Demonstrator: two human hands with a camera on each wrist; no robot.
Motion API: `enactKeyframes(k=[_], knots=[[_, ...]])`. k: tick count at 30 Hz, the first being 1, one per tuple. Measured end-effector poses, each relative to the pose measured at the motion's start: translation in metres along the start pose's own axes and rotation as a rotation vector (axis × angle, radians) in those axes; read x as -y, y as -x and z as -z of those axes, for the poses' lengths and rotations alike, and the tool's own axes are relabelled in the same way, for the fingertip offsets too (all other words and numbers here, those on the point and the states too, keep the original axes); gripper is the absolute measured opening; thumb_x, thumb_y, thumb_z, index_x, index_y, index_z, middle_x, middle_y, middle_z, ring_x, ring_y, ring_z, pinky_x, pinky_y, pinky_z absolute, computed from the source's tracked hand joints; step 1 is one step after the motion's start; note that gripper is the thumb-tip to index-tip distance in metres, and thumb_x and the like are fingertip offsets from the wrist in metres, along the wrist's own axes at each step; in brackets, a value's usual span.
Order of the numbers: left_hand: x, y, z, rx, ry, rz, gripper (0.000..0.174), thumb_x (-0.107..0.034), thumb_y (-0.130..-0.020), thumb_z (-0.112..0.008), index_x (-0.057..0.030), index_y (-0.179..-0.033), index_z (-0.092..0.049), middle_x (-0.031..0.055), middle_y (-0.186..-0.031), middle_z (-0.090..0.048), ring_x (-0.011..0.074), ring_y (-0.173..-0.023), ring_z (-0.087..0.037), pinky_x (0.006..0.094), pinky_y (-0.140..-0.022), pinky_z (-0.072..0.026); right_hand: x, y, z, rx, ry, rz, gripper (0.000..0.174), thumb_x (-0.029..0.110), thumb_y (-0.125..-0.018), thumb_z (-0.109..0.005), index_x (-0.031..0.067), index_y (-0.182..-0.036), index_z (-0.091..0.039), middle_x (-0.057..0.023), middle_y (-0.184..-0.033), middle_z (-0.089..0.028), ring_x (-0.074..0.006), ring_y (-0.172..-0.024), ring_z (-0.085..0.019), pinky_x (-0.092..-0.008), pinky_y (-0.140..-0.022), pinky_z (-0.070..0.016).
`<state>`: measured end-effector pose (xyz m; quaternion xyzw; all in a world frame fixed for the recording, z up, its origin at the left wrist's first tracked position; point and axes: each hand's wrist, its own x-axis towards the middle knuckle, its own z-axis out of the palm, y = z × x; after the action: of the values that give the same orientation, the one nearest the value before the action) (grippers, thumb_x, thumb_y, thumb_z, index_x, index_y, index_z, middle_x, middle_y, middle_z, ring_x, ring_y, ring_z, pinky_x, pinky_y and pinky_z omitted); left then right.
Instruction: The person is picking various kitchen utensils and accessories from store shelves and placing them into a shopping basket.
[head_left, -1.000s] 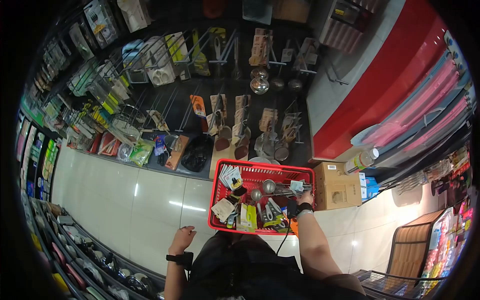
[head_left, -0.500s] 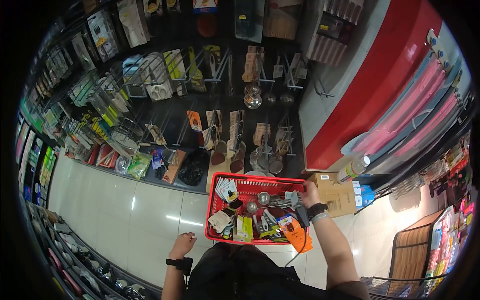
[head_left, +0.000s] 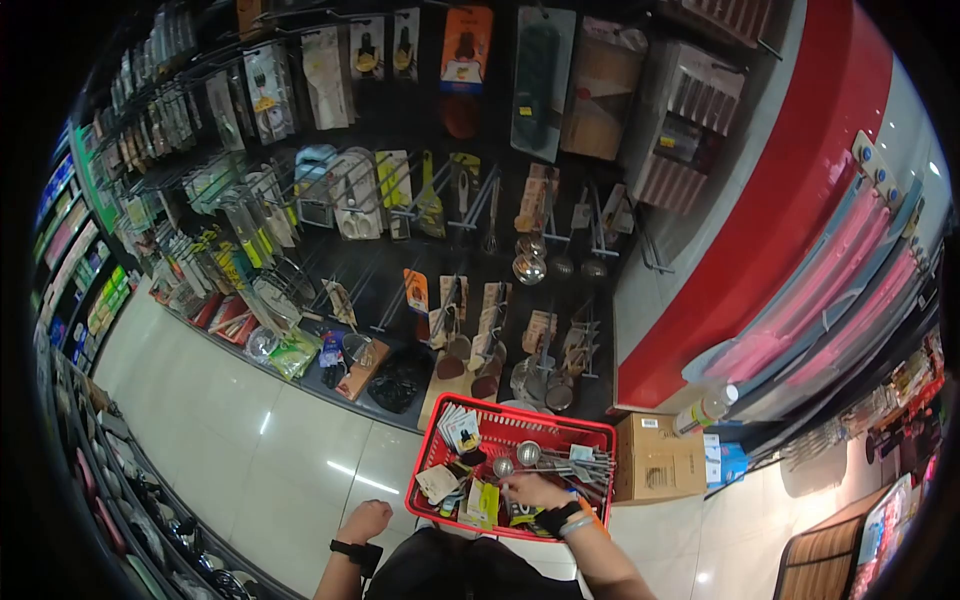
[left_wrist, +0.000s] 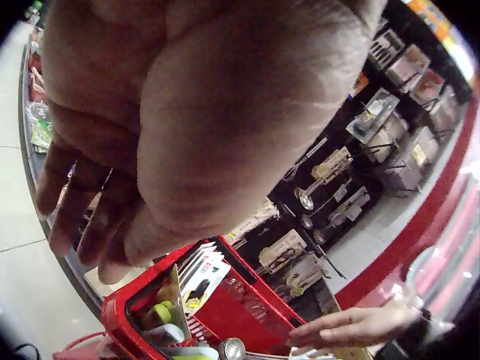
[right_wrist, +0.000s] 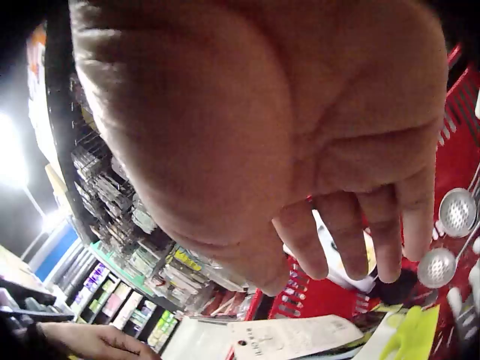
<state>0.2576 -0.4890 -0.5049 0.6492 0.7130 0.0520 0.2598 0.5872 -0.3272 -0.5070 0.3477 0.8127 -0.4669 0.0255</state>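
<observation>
A red shopping basket (head_left: 530, 412) sits on the floor before the person, loaded with packaged kitchen goods. Over its front half hovers the right hand (head_left: 535, 492), fingers extended and holding nothing; the right wrist view shows the fingers (right_wrist: 346, 244) hanging straight above the contents. Close to them are two perforated ladles (right_wrist: 457, 212), a beige card (right_wrist: 296, 337) and a lime-green package (right_wrist: 409, 334). White-carded packs (head_left: 462, 430) stand in the basket's back left corner. Left of the basket, the left hand (head_left: 366, 522) hangs loosely with nothing in it. The right forearm hides most of an orange package (head_left: 592, 515).
Behind the basket, a black display wall (head_left: 400, 290) carries hooks of hanging utensils. A cardboard box (head_left: 660, 462) stands right of the basket, with a bottle (head_left: 705, 410) above it. A black plastic bag (head_left: 402, 380) lies on the low ledge. Cookware shelves (head_left: 130, 490) line the left side.
The right hand has left the basket's right rim and moved left over the contents. The head view has tilted up, showing more of the wall. The left hand stays beside the basket.
</observation>
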Motion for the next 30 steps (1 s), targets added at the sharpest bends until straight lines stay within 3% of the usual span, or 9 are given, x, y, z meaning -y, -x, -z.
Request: enactKeyframes(k=[2,5,9,11,19,20,23,27,30], knots=[[0.000,0.003,0.003,-0.003,0.008,0.035,0.017,-0.017,-0.075,-0.055,-0.0024,-0.074,-0.063,0.0175,-0.078,-0.063,0.0339,-0.076,-0.061,0.0416,-0.070,-0.0484,0.004,-0.010,0.009,0.169,-0.090,0.005,0.040,0.029,-0.088,-0.053,0.0049,-0.120,-0.052,-0.0157,-0.107,-0.061,-0.0232,-0.098,-0.059,-0.0338,-0.084,-0.0453],[-0.003,0.016,0.004,-0.003,0.046,0.081,0.022,-0.024,-0.073,-0.058,-0.0023,-0.072,-0.063,0.0169,-0.076,-0.063,0.0345,-0.074,-0.060,0.0423,-0.069,-0.0485,-0.005,-0.030,0.050,-0.014,-0.159,0.115,0.040,0.029,-0.088,-0.055,0.0034,-0.119,-0.052,-0.0167,-0.111,-0.060,-0.0246,-0.101,-0.059,-0.0321,-0.086,-0.0451],[-0.013,0.033,0.018,-0.073,0.166,0.098,0.027,-0.029,-0.071,-0.064,-0.0026,-0.070,-0.062,0.0156,-0.073,-0.063,0.0340,-0.072,-0.060,0.0423,-0.068,-0.0489,0.024,-0.058,0.173,-0.593,-0.290,0.196,0.033,0.023,-0.089,-0.055,0.0043,-0.116,-0.053,-0.0087,-0.098,-0.063,-0.0163,-0.081,-0.061,-0.0295,-0.070,-0.0501],[0.001,0.026,0.013,-0.080,0.154,0.099,0.027,-0.030,-0.071,-0.066,-0.0034,-0.070,-0.063,0.0151,-0.073,-0.063,0.0333,-0.072,-0.061,0.0410,-0.067,-0.0492,0.041,-0.071,0.206,-0.648,-0.578,0.167,0.032,0.019,-0.088,-0.055,0.0065,-0.118,-0.051,-0.0037,-0.090,-0.062,-0.0119,-0.070,-0.057,-0.0271,-0.059,-0.0483],[0.045,0.026,0.019,-0.057,0.225,0.188,0.024,-0.029,-0.077,-0.064,-0.0049,-0.080,-0.065,0.0142,-0.078,-0.065,0.0314,-0.075,-0.062,0.0386,-0.067,-0.0493,0.063,-0.156,0.361,-1.202,-0.542,0.317,0.049,0.010,-0.090,-0.052,0.0111,-0.134,-0.030,-0.0100,-0.131,-0.039,-0.0187,-0.115,-0.042,-0.0272,-0.089,-0.0402],[0.050,0.030,0.022,-0.071,0.256,0.202,0.025,-0.029,-0.076,-0.063,-0.0048,-0.079,-0.065,0.0146,-0.078,-0.065,0.0325,-0.076,-0.061,0.0400,-0.067,-0.0490,0.059,-0.166,0.370,-1.254,-0.526,0.403,0.059,0.009,-0.087,-0.056,0.0062,-0.136,-0.024,-0.0164,-0.132,-0.039,-0.0233,-0.120,-0.041,-0.0311,-0.099,-0.0318],[0.062,0.043,0.028,-0.008,0.248,0.320,0.025,-0.029,-0.079,-0.062,-0.0046,-0.083,-0.065,0.0136,-0.079,-0.066,0.0305,-0.075,-0.063,0.0366,-0.067,-0.0500,0.105,-0.162,0.385,-1.281,-0.489,0.315,0.070,0.008,-0.084,-0.059,0.0029,-0.138,-0.016,-0.0173,-0.138,-0.029,-0.0259,-0.126,-0.032,-0.0329,-0.103,-0.0258],[0.091,0.059,0.012,0.023,0.267,0.396,0.026,-0.030,-0.079,-0.063,-0.0047,-0.084,-0.066,0.0132,-0.078,-0.066,0.0303,-0.075,-0.063,0.0363,-0.068,-0.0501,0.083,-0.194,0.414,-1.200,-0.509,0.550,0.080,0.002,-0.078,-0.063,0.0026,-0.139,-0.013,-0.0151,-0.139,-0.027,-0.0245,-0.127,-0.028,-0.0329,-0.105,-0.0216],[0.097,0.070,0.011,0.007,0.301,0.448,0.025,-0.030,-0.080,-0.063,-0.0056,-0.085,-0.066,0.0122,-0.079,-0.066,0.0300,-0.075,-0.063,0.0359,-0.068,-0.0501,0.078,-0.203,0.428,-1.248,-0.430,0.446,0.081,0.002,-0.077,-0.061,0.0024,-0.140,-0.011,-0.0145,-0.137,-0.029,-0.0257,-0.126,-0.029,-0.0331,-0.104,-0.0235]])
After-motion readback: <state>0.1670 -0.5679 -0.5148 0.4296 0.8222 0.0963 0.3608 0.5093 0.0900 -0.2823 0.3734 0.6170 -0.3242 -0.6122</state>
